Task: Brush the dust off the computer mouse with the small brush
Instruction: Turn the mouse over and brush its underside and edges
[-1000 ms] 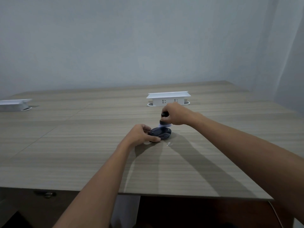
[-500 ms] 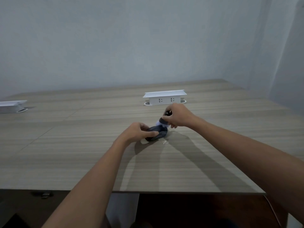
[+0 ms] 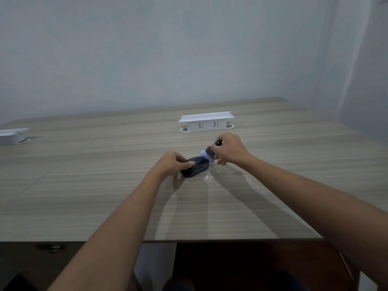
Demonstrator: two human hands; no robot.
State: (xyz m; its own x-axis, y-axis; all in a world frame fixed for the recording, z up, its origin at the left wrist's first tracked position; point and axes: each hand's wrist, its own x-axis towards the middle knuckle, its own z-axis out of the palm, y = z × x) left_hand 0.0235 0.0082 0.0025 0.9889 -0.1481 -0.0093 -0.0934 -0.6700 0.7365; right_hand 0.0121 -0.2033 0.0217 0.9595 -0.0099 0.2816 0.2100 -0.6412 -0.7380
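Note:
A dark computer mouse (image 3: 196, 168) with pale curved lines lies on the wooden table (image 3: 105, 196). My left hand (image 3: 171, 162) grips its left side, thumb laid over the top. My right hand (image 3: 227, 150) holds a small brush (image 3: 207, 155) with a dark handle and pale bristles. The bristles touch the far right end of the mouse. A few white specks of dust (image 3: 206, 177) lie on the table just right of the mouse.
A white pop-up socket box (image 3: 206, 121) stands behind the hands. A second white box (image 3: 12, 135) sits at the far left edge. The table's near edge (image 3: 231, 240) runs below my forearms, with dark space under it.
The brush has shifted from above the mouse's middle to its far right end. My left hand still grips the mouse. The view has shifted slightly.

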